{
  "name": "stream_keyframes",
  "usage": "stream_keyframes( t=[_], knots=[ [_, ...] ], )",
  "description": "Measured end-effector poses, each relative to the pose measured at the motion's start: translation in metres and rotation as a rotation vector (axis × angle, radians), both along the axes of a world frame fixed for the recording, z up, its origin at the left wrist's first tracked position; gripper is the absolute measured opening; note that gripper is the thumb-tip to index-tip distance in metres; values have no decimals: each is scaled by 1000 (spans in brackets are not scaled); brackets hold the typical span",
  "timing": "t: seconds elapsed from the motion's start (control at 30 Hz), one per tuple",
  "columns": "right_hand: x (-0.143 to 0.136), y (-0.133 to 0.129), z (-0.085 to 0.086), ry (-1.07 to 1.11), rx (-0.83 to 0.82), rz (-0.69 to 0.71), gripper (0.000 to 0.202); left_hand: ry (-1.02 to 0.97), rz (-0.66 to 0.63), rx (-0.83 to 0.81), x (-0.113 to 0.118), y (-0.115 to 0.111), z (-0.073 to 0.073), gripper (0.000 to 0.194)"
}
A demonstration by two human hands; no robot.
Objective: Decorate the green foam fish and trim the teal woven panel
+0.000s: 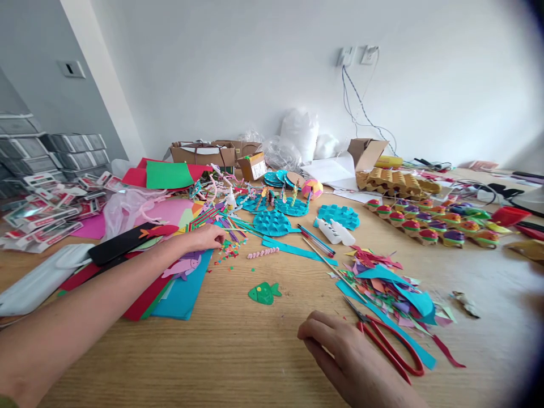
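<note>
My left hand [209,237] reaches out to a scatter of tiny coloured paper bits [229,249]. Its fingers are bent together and pointing down; anything between them is too small to make out. In front of me lies a flat green paper fish [264,293] with a yellow eye, untouched by either hand. My right hand [335,354] rests on the table with its fingers loosely curled, and nothing shows in them. Beside it lie red-handled scissors [389,340]. A pink twisted strip [263,253] lies beyond the fish.
Paper scraps [395,289] and a wooden stick [323,258] lie to the right. White glue bottles [335,231] stand near blue egg-tray pieces [272,222]. Painted egg trays [416,218] line the right side. Coloured sheets [187,300] and a black phone [119,243] lie under or near my left arm.
</note>
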State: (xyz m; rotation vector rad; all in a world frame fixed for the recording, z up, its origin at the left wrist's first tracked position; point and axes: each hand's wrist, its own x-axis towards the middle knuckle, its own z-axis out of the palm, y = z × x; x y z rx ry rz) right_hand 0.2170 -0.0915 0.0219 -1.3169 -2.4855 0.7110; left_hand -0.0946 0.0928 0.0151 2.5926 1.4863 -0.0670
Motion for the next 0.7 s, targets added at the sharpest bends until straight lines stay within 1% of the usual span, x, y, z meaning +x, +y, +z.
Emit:
stream_keyframes(
  t=[0.23, 0.4, 0.57, 0.7],
  knots=[
    [1, -1, -4, 1, 0, 6, 19, 44, -62, 56, 6, -3, 0, 15],
    [1, -1, -5, 13, -5, 8, 20, 70, -47, 120, 9, -5, -4, 16],
    [1, -1, -4, 13, -13, 0, 20, 65, -52, 146, 9, -4, -8, 16],
    [1, -2, -3, 2, -21, -4, 21, 42, -50, 162, 5, 0, -6, 14]
  ],
)
